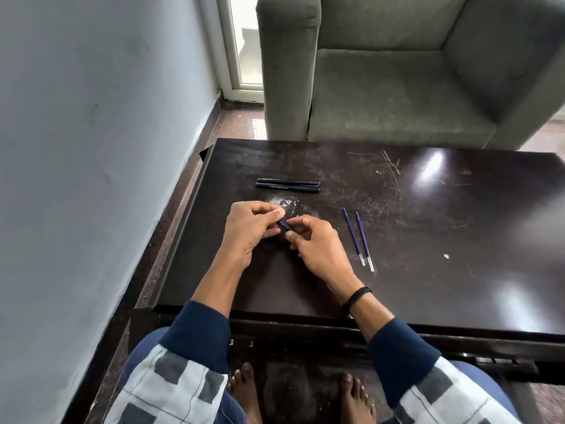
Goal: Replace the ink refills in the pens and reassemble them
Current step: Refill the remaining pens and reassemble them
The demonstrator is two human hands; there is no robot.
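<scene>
My left grip [250, 228] and right grip [321, 246] both pinch a small dark-blue pen piece [284, 224] just above the desk [428, 255]. It looks like light, slick plastic, so I'd hold it firmly near its ends. My fingers hide most of it, and I can't tell barrel from cap. Two refills [354, 237] lie to my right, with two pens [287, 185] beyond.

Home living room: grey upholstered armchair [412, 71], scratched dark coffee table [458, 240], polished stone floor [238, 120].
</scene>
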